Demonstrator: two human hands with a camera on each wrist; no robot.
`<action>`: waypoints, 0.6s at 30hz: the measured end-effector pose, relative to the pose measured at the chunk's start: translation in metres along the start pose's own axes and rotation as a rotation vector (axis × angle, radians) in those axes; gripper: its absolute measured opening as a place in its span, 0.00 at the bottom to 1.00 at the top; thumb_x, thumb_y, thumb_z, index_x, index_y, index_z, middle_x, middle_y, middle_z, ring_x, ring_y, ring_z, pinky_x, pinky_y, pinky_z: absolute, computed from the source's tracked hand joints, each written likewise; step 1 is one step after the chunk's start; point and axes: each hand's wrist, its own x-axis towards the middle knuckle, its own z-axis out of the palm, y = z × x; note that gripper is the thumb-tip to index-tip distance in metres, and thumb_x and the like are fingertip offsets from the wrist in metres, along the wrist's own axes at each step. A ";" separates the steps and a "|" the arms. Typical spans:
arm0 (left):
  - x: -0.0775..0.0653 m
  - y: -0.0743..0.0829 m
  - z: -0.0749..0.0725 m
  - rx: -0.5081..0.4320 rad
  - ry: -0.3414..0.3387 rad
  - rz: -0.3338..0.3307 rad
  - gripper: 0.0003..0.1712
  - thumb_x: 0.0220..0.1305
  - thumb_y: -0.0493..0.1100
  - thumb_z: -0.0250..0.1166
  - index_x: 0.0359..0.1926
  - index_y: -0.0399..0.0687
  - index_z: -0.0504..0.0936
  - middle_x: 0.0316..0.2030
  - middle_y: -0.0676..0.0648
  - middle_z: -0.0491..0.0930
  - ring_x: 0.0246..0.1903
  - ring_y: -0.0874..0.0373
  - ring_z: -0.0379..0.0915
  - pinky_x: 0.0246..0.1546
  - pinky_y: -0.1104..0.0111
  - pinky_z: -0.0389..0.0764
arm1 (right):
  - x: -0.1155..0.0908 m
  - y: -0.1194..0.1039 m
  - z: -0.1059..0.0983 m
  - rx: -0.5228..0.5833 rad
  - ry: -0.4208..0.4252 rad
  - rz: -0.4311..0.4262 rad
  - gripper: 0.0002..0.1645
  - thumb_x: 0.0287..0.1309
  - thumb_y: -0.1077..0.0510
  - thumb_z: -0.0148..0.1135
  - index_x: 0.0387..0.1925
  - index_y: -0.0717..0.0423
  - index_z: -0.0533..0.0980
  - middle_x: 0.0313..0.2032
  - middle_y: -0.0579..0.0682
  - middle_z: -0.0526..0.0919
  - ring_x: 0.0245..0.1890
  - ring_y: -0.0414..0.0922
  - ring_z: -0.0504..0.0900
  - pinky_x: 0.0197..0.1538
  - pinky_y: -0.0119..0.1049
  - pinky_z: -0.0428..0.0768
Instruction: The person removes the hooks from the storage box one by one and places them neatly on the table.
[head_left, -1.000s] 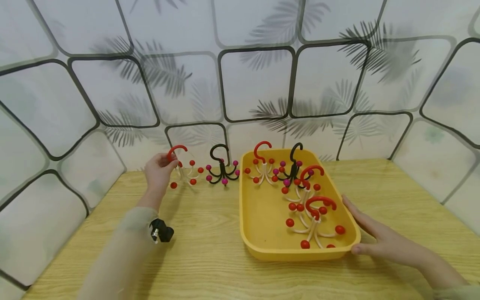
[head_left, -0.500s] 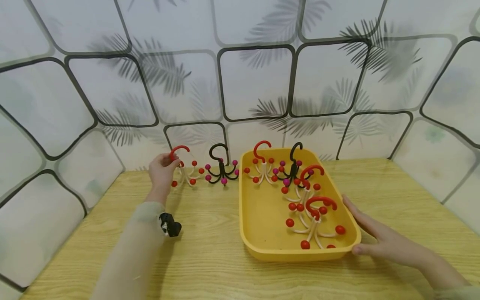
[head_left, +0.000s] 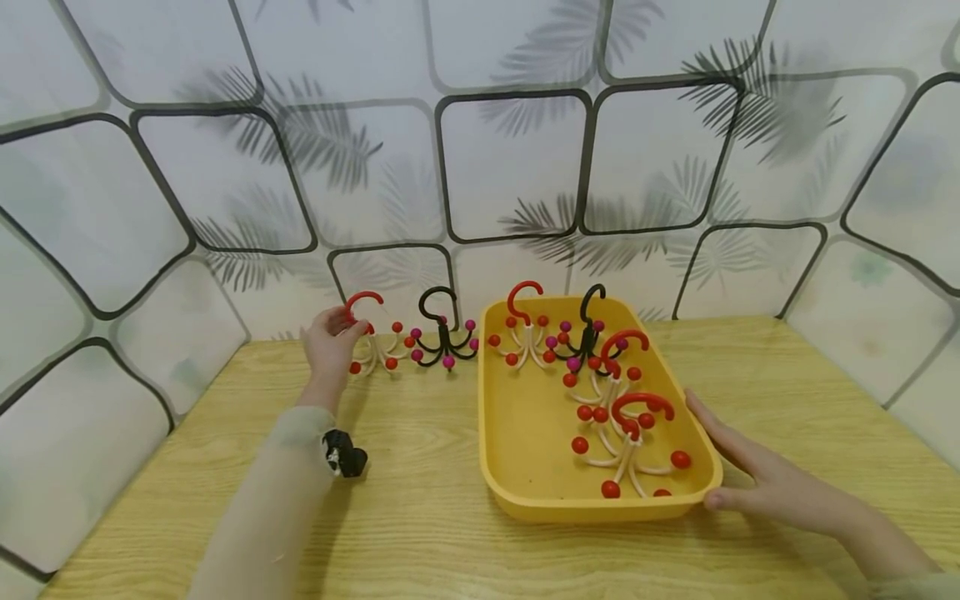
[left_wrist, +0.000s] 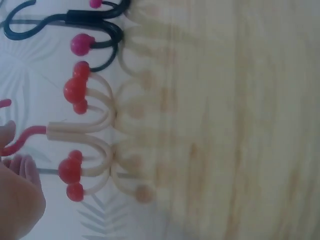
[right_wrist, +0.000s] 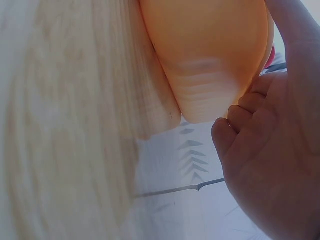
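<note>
On my feed, the fingers of the left hand are clamped in a pinch on the red hook of a pale-armed hanger, probably because that slim curve is its handiest hold. The hanger appears to stand upright on its splayed arms near the bench's back edge, left of the yellow tray. (I can't tell whether its red balls touch the neighbouring black hanger.) The right hand lies against the tray's near right corner, its index finger straight along the outer side, thumb apart from it; I judge it is steadying the tray. Inside, from the far edge down the right side, are a second black hanger and three more red-hooked hangers, kept together by the walls.

Against half a second ago, the left hand and its hanger have shifted right, narrowing the gap to the black one; tray and right hand look unchanged.
</note>
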 end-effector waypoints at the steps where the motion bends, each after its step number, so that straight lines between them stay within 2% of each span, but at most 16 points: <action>1: 0.000 0.001 0.001 -0.014 0.018 0.004 0.28 0.61 0.39 0.67 0.60 0.37 0.71 0.55 0.39 0.72 0.55 0.51 0.69 0.56 0.65 0.72 | 0.000 0.000 0.000 0.003 -0.001 0.000 0.60 0.54 0.64 0.66 0.76 0.46 0.38 0.75 0.50 0.36 0.66 0.20 0.39 0.55 0.12 0.51; 3: -0.001 0.006 0.003 -0.036 0.061 0.034 0.31 0.59 0.40 0.69 0.61 0.38 0.69 0.56 0.41 0.72 0.55 0.52 0.68 0.56 0.66 0.71 | 0.000 0.000 0.000 0.006 -0.003 0.004 0.59 0.55 0.64 0.66 0.76 0.46 0.37 0.75 0.50 0.36 0.66 0.19 0.39 0.55 0.12 0.51; 8: -0.006 0.030 0.015 -0.050 0.181 0.200 0.31 0.56 0.42 0.72 0.58 0.36 0.71 0.54 0.39 0.73 0.55 0.51 0.69 0.57 0.67 0.69 | -0.001 -0.002 -0.001 0.003 -0.002 0.021 0.59 0.55 0.64 0.66 0.76 0.44 0.37 0.75 0.49 0.36 0.66 0.19 0.40 0.55 0.12 0.51; 11: -0.012 0.046 0.026 -0.092 0.205 0.274 0.29 0.56 0.39 0.71 0.56 0.36 0.72 0.53 0.39 0.73 0.55 0.50 0.69 0.58 0.67 0.68 | -0.001 -0.002 -0.001 -0.008 0.001 0.028 0.60 0.55 0.64 0.66 0.76 0.44 0.37 0.75 0.49 0.36 0.65 0.19 0.40 0.55 0.13 0.51; 14: -0.023 0.061 0.040 -0.167 0.153 0.324 0.26 0.56 0.34 0.71 0.55 0.35 0.73 0.50 0.40 0.75 0.53 0.49 0.70 0.58 0.66 0.69 | -0.001 -0.002 -0.001 -0.014 0.001 0.032 0.60 0.55 0.63 0.66 0.76 0.44 0.37 0.75 0.49 0.36 0.65 0.19 0.40 0.55 0.13 0.51; 16: -0.033 0.068 0.051 -0.225 0.072 0.357 0.24 0.55 0.31 0.70 0.53 0.33 0.73 0.47 0.40 0.75 0.52 0.46 0.71 0.57 0.62 0.69 | -0.001 -0.001 -0.001 -0.011 0.000 0.026 0.59 0.55 0.64 0.66 0.76 0.44 0.37 0.75 0.49 0.36 0.65 0.19 0.40 0.55 0.13 0.51; 18: -0.046 0.075 0.062 -0.251 -0.019 0.361 0.23 0.55 0.31 0.69 0.53 0.34 0.74 0.45 0.42 0.76 0.51 0.46 0.71 0.56 0.61 0.70 | -0.001 -0.001 -0.001 -0.004 -0.002 0.018 0.59 0.55 0.64 0.66 0.76 0.45 0.37 0.75 0.49 0.36 0.66 0.19 0.40 0.55 0.12 0.51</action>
